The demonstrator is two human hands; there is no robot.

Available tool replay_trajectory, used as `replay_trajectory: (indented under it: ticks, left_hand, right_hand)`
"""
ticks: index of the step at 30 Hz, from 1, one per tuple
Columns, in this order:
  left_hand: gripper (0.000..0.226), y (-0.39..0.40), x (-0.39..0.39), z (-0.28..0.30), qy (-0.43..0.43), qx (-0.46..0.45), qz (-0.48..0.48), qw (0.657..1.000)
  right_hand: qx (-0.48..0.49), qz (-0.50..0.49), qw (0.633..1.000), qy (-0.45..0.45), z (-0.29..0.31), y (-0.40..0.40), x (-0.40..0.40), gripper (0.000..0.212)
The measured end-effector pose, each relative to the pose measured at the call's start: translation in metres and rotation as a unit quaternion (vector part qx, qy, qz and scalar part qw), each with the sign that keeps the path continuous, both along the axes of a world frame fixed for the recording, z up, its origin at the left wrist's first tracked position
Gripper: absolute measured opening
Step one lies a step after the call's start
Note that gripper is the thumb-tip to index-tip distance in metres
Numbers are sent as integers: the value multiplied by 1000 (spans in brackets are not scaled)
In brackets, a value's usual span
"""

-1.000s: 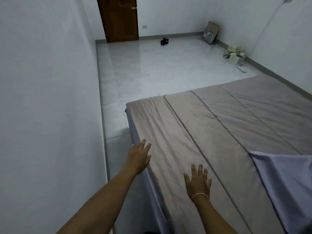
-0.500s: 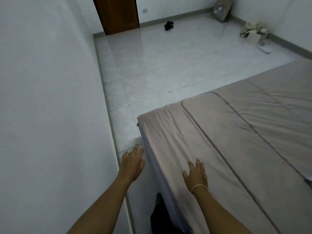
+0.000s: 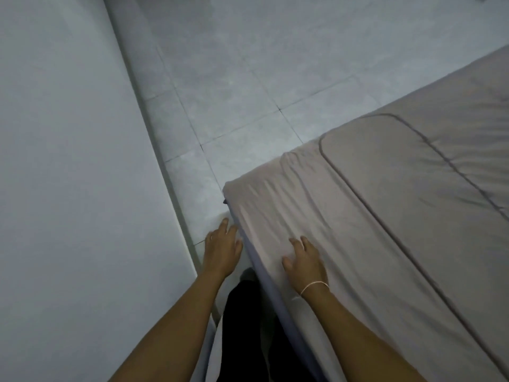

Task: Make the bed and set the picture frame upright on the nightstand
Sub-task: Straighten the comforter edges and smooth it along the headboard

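The person stood in the narrow gap between a pale grey plastered wall (image 3: 68,188) at nine o'clock and the bed, whose taupe quilted fabric bedspread (image 3: 385,202) filled the view from two to five o'clock. The right hand (image 3: 304,261) lay palm down on the bedspread near its edge, fingers spread and nearly straight, gripping nothing; it looked placed there to press the wrinkled border strip flat, since the creases fanned out toward the corner at twelve o'clock of that hand. The left hand (image 3: 221,250) hung just off the bed's side, at nine o'clock of the right hand, fingers loosely extended and holding nothing, its fingertips close to the bluish-grey fabric side of the mattress (image 3: 264,274); whether they touched it could not be told. That position seemed suited to tucking or tugging the overhang downward. A thin pale string bracelet (image 3: 314,285) circled the right wrist. Below, at six o'clock, dark trouser legs (image 3: 242,326) were mostly in shadow and their outline was hard to make out. The pale grey tiled floor (image 3: 234,78) ran off toward twelve o'clock. The picture frame and the nightstand were outside the view, as was the head end of the bed, so how much of the bed was finished could not be judged.
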State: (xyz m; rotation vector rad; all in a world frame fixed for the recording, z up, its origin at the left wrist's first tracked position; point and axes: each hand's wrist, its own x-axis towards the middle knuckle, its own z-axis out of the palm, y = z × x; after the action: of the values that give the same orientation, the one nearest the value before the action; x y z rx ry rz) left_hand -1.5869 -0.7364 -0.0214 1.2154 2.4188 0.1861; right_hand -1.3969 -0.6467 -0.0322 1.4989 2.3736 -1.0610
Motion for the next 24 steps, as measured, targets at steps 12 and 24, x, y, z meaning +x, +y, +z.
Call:
replay_trajectory:
  ticks: [12, 24]
  left_hand:
    - [65, 147, -128, -149, -18, -66, 142, 987]
    - [35, 166, -181, -176, -47, 27, 301, 952]
  right_hand:
    - [164, 125, 978, -28, -131, 26, -111, 76]
    - [262, 108, 955, 84, -174, 9, -146, 37]
